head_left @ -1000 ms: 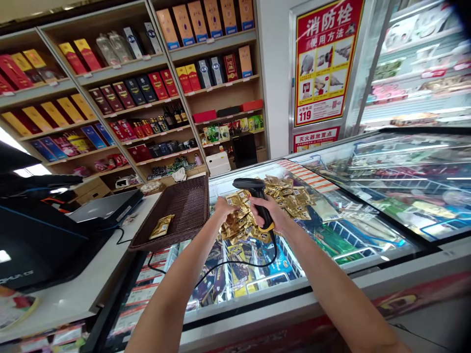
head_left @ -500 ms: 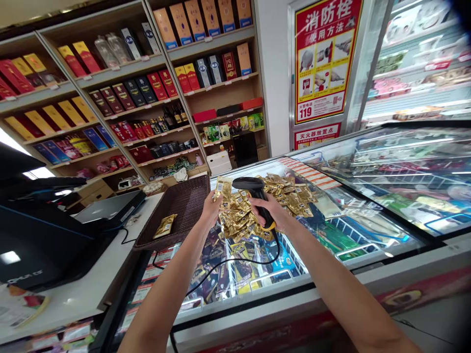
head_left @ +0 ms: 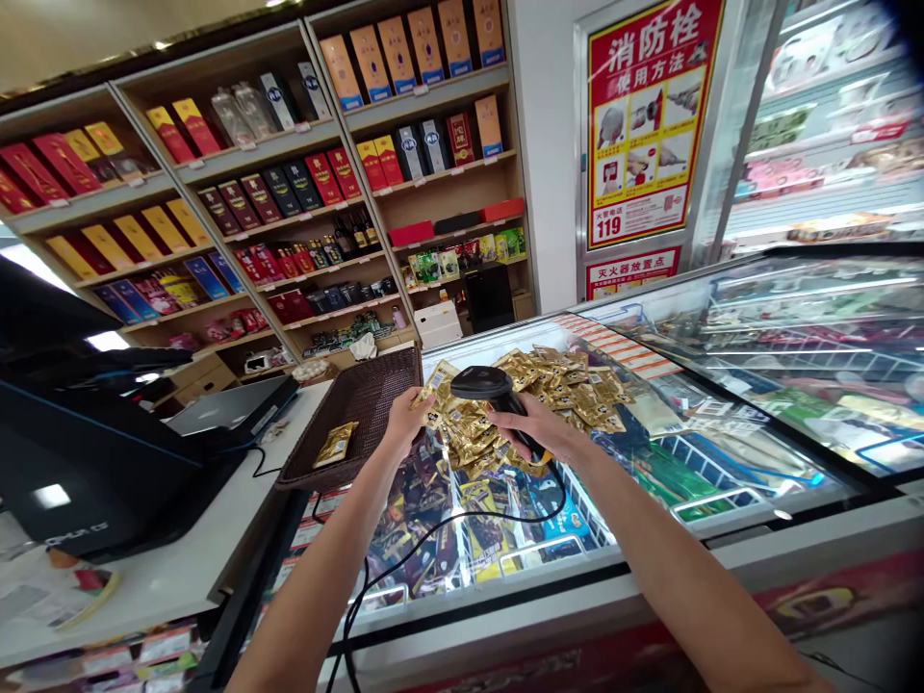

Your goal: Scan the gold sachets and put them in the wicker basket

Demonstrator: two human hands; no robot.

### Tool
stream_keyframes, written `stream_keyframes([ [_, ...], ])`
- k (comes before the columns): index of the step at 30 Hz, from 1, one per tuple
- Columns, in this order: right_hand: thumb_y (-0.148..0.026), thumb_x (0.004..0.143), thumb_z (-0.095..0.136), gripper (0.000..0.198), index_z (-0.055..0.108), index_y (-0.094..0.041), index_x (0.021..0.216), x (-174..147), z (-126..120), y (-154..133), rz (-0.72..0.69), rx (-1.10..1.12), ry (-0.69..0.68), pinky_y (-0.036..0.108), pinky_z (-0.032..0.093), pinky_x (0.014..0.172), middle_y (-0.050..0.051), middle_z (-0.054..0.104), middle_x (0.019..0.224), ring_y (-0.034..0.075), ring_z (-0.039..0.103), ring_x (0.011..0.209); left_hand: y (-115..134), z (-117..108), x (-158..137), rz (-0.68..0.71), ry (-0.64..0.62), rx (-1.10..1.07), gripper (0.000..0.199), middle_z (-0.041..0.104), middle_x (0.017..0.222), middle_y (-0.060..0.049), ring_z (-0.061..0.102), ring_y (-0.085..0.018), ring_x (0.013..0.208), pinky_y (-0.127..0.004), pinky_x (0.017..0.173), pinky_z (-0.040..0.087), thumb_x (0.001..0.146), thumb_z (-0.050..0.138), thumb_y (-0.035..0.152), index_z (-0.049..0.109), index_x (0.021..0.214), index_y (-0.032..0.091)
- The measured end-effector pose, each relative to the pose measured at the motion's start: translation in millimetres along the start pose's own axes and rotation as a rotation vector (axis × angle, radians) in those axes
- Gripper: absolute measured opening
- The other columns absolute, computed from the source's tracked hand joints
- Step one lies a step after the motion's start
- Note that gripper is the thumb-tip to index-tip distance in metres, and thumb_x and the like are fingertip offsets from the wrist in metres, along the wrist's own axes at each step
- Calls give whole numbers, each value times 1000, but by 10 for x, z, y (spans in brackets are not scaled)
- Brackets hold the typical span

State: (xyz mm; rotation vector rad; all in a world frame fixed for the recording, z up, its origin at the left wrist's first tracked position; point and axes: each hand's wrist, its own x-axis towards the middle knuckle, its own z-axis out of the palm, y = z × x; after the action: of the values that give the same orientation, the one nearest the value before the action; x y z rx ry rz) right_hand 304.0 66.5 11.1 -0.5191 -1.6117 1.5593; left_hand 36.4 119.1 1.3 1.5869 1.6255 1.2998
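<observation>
My right hand [head_left: 532, 425] is closed round the handle of a black and yellow barcode scanner [head_left: 485, 383], whose head points left. Between the fingers of my left hand [head_left: 406, 416] is a gold foil packet [head_left: 439, 377], held up facing the scanner. Many more gold packets [head_left: 577, 380] lie heaped on the glass top of the freezer [head_left: 433, 577], under and behind both hands. One gold packet [head_left: 336, 444] lies by itself in a brown woven basket [head_left: 382, 399] left of my left hand. The scanner's black cord [head_left: 462, 516] loops down across the glass.
At the left a black checkout machine [head_left: 93, 452] stands on a white counter [head_left: 238, 481]. Shelves [head_left: 289, 212] of boxes and bottles line the back wall. A red fire-hydrant sign [head_left: 650, 125] hangs beside them. The freezer extends rightward.
The scanner has tilted and come slightly lower, nearer the packet in my left hand. The view has shifted a little, so the surroundings appear further right and lower.
</observation>
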Motion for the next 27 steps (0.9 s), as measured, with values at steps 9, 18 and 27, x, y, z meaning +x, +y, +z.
stream_keyframes([
  [9,-45,81,68,30,55,-19,88,6,-4,-4,9,-24,-39,19,36,34,-9,48,53,6,43,33,35,46,-53,0,-15,-30,29,61,73,0,52,-14,67,-21,57,36,68,69,42,67,84,19],
  [18,-47,80,69,33,54,-19,88,0,11,-1,29,-7,-22,20,37,35,-8,49,55,6,43,33,82,30,-98,0,-29,-45,28,58,71,1,49,-12,65,-20,56,35,70,68,43,66,84,18],
  [27,-49,81,69,34,54,-20,91,-56,27,21,73,-31,4,21,34,34,-7,48,55,7,41,34,-36,-297,-110,-131,140,-231,26,64,93,-6,61,-15,75,-25,66,48,80,62,30,59,103,18],
])
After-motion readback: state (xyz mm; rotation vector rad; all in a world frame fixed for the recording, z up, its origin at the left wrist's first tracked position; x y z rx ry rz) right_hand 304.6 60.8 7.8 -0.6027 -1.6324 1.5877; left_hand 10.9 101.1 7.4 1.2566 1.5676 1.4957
